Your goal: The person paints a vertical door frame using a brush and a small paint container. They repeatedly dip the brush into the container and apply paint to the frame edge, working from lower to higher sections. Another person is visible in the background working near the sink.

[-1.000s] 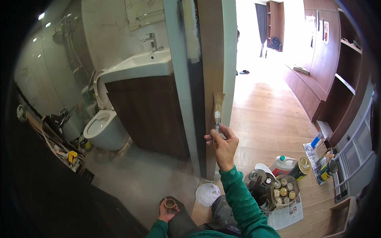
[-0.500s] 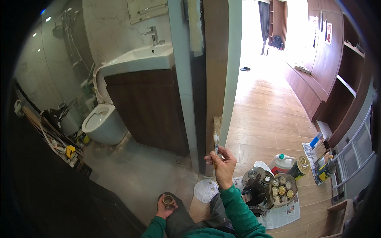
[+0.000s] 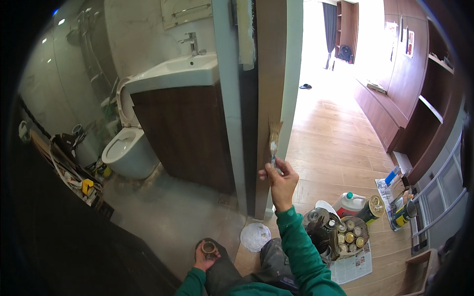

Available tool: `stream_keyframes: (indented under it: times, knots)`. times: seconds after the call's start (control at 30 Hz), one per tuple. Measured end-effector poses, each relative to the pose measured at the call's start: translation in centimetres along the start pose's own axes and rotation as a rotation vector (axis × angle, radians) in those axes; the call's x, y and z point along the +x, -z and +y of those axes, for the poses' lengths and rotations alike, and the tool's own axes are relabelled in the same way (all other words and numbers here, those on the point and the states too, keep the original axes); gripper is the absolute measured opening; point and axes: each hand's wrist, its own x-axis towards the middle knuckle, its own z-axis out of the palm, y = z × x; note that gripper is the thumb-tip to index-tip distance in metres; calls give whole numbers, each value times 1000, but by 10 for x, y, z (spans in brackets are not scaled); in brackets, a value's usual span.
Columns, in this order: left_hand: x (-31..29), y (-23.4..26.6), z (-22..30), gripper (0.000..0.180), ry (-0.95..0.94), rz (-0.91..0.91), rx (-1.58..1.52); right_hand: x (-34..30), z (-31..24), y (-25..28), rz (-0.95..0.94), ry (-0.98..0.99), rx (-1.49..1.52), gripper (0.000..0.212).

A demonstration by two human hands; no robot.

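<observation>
Pinched in the fingers of my right hand (image 3: 282,181) is a paintbrush (image 3: 274,140), held upright with its bristles against the brown door frame (image 3: 270,93). White smears mark the brush near its bristles. My left hand (image 3: 205,257) rests on my left knee, its fingers wrapped round a small open jar (image 3: 209,247). The jar's rim is brownish and its contents are too small to make out. A round white cloth (image 3: 256,237) lies on the floor just below the frame.
To the right, newspaper (image 3: 351,269) lies under a tray of small jars (image 3: 353,234), a jug (image 3: 349,203) and paint cans (image 3: 374,209). At left stand a toilet (image 3: 129,152) and a sink cabinet (image 3: 182,135). A dark door (image 3: 98,251) fills the lower left.
My right hand has moved up the door frame with the paintbrush, and the bristles now splay against the wood. My left hand stays on the knee with the jar.
</observation>
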Motion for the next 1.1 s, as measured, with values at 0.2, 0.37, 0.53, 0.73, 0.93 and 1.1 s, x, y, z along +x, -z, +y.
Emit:
stream_keyframes:
  times: [0.2, 0.37, 0.53, 0.73, 0.93, 1.1]
  knots:
    - [-1, -4, 1, 55, -1, -11, 2, -41, 35, 32, 23, -123, -48, 28]
    - [3, -5, 1, 54, 9, 2, -10, -64, 2, 27, -24, -154, 50, 28]
    - [6, -5, 0, 53, 7, -10, -9, -17, -61, -5, -233, -88, 279, 38]
    - [3, -5, -1, 56, -10, -10, 16, 25, -85, -37, -308, -29, 304, 37]
    - [2, -5, 0, 56, 2, -36, 6, 32, -76, -42, -201, -100, 332, 34]
    - [8, 1, 0, 53, 5, -49, 1, 20, -80, -37, -222, -46, 294, 34]
